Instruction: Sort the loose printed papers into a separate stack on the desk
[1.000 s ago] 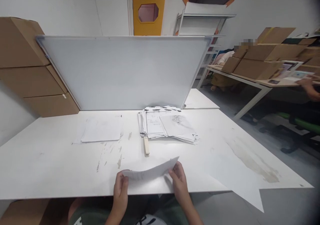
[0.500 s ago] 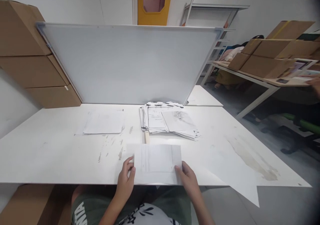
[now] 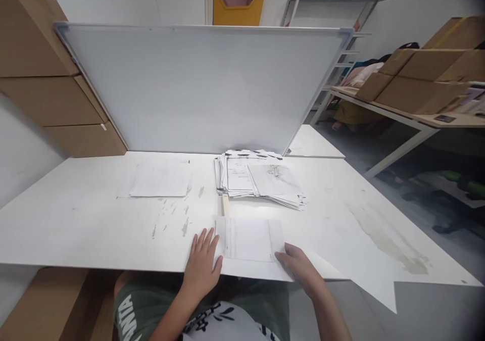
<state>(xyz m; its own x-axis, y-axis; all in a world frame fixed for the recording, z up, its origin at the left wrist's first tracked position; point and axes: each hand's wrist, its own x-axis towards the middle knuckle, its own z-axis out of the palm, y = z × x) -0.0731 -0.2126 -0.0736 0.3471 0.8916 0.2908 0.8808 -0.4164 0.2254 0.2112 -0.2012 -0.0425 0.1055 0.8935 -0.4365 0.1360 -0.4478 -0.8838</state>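
Observation:
A white sheet of paper (image 3: 248, 240) with a faint rectangular outline lies at the front edge of the white table. My left hand (image 3: 202, 260) rests flat beside its left edge, fingers spread; whether the thumb touches the sheet I cannot tell. My right hand (image 3: 297, 265) pinches the sheet's right edge, thumb on top. Just behind the sheet is a short pale wooden strip (image 3: 225, 205), its near end reaching the sheet's back edge. Farther back lies a messy stack of printed papers (image 3: 261, 179), the top one bearing a grey sketch.
A thin pile of white sheets (image 3: 159, 179) lies at the back left. At the right, a large white sheet (image 3: 371, 265) overhangs the table's front edge. A whiteboard (image 3: 204, 88) stands along the back, with cardboard boxes (image 3: 38, 98) at its left.
My left hand has gone from curled at the sheet's left edge to flat on the table with fingers spread. In the picture, the sheet and my right hand sit slightly farther right.

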